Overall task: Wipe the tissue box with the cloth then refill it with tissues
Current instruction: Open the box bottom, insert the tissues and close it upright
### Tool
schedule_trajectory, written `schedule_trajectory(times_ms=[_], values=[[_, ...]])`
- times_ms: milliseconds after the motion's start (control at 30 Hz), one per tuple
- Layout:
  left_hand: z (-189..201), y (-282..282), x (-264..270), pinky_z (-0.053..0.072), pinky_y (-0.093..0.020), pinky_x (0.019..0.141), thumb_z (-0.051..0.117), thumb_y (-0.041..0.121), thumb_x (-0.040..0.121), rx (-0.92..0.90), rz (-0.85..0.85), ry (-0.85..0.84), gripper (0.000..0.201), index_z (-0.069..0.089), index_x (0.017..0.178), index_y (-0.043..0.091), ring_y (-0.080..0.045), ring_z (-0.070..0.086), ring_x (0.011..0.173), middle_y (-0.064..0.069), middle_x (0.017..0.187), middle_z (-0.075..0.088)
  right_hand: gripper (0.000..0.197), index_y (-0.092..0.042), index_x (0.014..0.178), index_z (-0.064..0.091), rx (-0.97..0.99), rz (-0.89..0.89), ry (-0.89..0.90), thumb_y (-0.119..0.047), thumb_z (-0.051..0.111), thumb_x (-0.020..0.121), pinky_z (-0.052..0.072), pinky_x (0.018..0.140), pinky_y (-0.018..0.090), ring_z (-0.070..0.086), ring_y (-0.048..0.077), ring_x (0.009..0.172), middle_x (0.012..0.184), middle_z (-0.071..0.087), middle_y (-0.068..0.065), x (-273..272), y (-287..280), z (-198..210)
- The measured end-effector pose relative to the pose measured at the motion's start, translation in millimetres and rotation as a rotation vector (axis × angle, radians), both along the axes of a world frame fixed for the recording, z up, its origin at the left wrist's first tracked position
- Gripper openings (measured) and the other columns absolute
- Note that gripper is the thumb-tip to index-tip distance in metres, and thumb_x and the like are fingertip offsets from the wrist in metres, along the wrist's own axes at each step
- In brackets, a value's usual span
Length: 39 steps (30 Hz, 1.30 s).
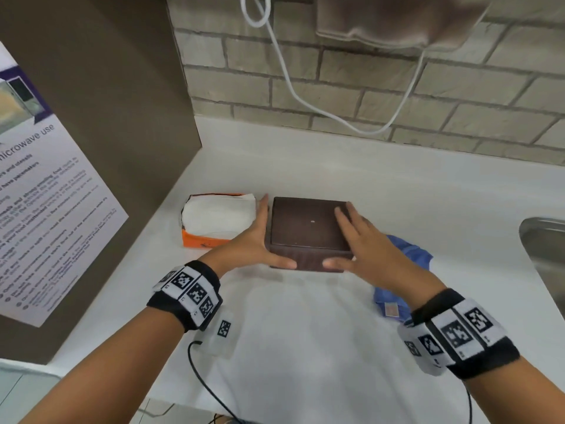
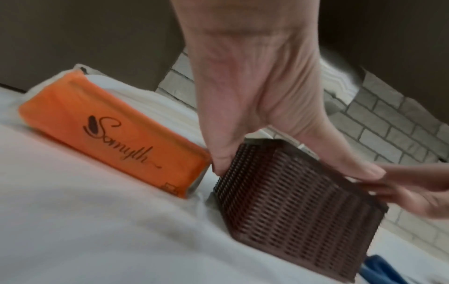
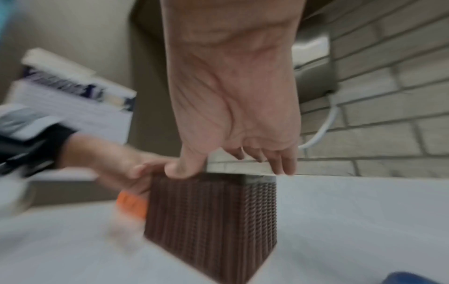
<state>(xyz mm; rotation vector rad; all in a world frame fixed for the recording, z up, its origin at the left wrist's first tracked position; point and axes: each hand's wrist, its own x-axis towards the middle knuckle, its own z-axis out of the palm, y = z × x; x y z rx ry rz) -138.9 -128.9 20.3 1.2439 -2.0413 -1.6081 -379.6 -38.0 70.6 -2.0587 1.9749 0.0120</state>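
A brown woven tissue box (image 1: 308, 231) stands on the white counter (image 1: 397, 191), its flat face up. My left hand (image 1: 269, 237) grips its left near corner, fingers down the left side and thumb along the front edge. My right hand (image 1: 345, 240) holds the right side, fingers over the top and thumb on the front. The left wrist view shows the box (image 2: 303, 211) under my left hand (image 2: 255, 115). In the blurred right wrist view my right hand (image 3: 230, 115) clasps the box (image 3: 213, 221). An opened orange tissue pack (image 1: 217, 221) (image 2: 109, 126) lies just left. The blue cloth (image 1: 406, 255) lies crumpled at the right.
A brown panel with a microwave notice (image 1: 46, 194) walls off the left. A brick wall (image 1: 428, 96) with a hanging white cable (image 1: 290, 87) runs behind. A steel sink (image 1: 544, 249) sits at the right edge. A black cable (image 1: 208, 390) trails over the counter's front.
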Motion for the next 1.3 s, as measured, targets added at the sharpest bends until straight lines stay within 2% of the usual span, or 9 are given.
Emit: schedule_trajectory(times_ms=[100,200,267,400,500,633,1033,1200,1300], values=[[-1,1,-11,0.022,-0.038,0.123,0.095,0.037,0.052,-0.064,0.001,-0.044,0.156,-0.033,0.140,0.051,-0.008,0.004,0.151,0.015,0.162,-0.018,0.085,0.000,0.148,0.011,-0.088,0.127,0.272,-0.045,0.053,0.090,0.023,0.116,0.039,0.020,0.037,0.143,0.156,0.011,0.024,5,2,-16],[-1,-6,-15,0.025,-0.039,0.122,0.094,0.022,0.058,-0.078,0.015,0.001,0.156,-0.036,0.138,0.051,-0.010,0.008,0.151,0.016,0.163,-0.009,0.072,0.010,0.119,0.059,-0.220,0.203,0.385,-0.030,0.084,0.064,0.055,0.083,0.043,0.065,0.041,0.104,0.119,0.061,0.032,0,-1,-25],[-2,-10,-14,0.026,-0.037,0.121,0.092,0.015,0.061,-0.058,-0.003,0.008,0.155,-0.037,0.137,0.052,-0.012,0.011,0.151,0.015,0.163,-0.003,0.068,0.009,0.109,0.066,-0.267,0.244,0.426,-0.029,0.087,0.057,0.058,0.075,0.040,0.070,0.038,0.092,0.107,0.068,0.030,-4,-3,-30],[-6,-11,-14,0.023,-0.034,0.121,0.090,0.011,0.065,-0.055,-0.002,-0.002,0.152,-0.036,0.141,0.045,-0.013,0.010,0.151,0.015,0.162,-0.004,0.066,0.006,0.103,0.070,-0.359,0.342,0.468,-0.034,0.088,0.053,0.059,0.065,0.033,0.072,0.032,0.089,0.102,0.071,0.025,-9,-4,-26],[-9,-10,-16,0.028,-0.001,0.103,0.087,0.004,0.069,-0.039,-0.016,0.009,0.145,-0.031,0.148,0.034,-0.001,0.014,0.143,0.020,0.156,0.000,0.064,0.003,0.101,0.073,-0.376,0.367,0.440,-0.038,0.086,0.054,0.059,0.065,0.030,0.073,0.029,0.088,0.100,0.073,0.021,-13,-3,-23],[-11,-13,-15,0.033,-0.028,0.116,0.090,0.007,0.063,-0.077,-0.012,0.040,0.134,-0.002,0.156,0.032,-0.008,0.034,0.139,0.005,0.151,0.031,0.059,0.009,0.103,0.068,-0.314,0.353,0.411,-0.033,0.083,0.064,0.058,0.077,0.047,0.068,0.040,0.098,0.110,0.066,0.031,-12,-3,-23],[-13,-19,-13,0.037,-0.028,0.113,0.094,0.012,0.055,-0.139,-0.006,0.002,0.131,0.011,0.154,0.036,-0.007,0.042,0.133,0.009,0.143,0.041,0.036,0.005,0.081,0.062,-0.198,0.397,0.462,-0.021,0.082,0.064,0.060,0.061,0.047,0.069,0.045,0.086,0.102,0.066,0.037,-6,-10,-15],[-10,-14,-13,0.029,-0.023,0.113,0.092,0.010,0.061,-0.109,0.029,-0.039,0.127,0.009,0.155,0.032,-0.007,0.034,0.139,0.015,0.147,0.033,0.041,0.003,0.105,0.053,-0.310,0.395,0.489,-0.012,0.065,0.069,0.057,0.052,0.038,0.070,0.040,0.075,0.096,0.068,0.032,-3,-13,-1],[-10,-14,-14,0.028,-0.027,0.115,0.092,0.013,0.061,-0.116,0.032,-0.072,0.125,0.012,0.155,0.028,-0.010,0.031,0.142,0.011,0.153,0.031,0.047,0.002,0.122,0.054,-0.368,0.378,0.360,-0.006,0.056,0.077,0.053,0.047,0.038,0.064,0.037,0.063,0.095,0.065,0.023,-3,-18,25]])
